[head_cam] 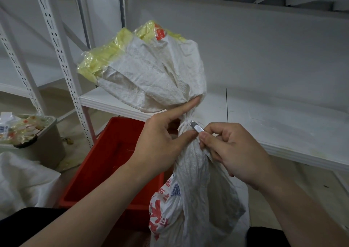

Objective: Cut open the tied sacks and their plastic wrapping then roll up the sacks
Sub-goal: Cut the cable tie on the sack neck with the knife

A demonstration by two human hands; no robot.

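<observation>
A white woven sack point(192, 190) with red and blue print stands upright in front of me, tied tight at its neck point(186, 128). Above the tie its mouth point(156, 73) flares out, with yellow plastic lining point(102, 57) showing at the rim. My left hand point(162, 141) grips the neck, with index finger above the tie and thumb below it. My right hand point(230, 148) pinches a small metal blade point(196, 127), whose tip touches the tie.
A red plastic crate point(105, 161) sits on the floor to the left of the sack. A beige bin point(47, 142) full of packets stands at far left, with white sacking point(22, 182) below it. White metal shelving point(283, 133) runs behind.
</observation>
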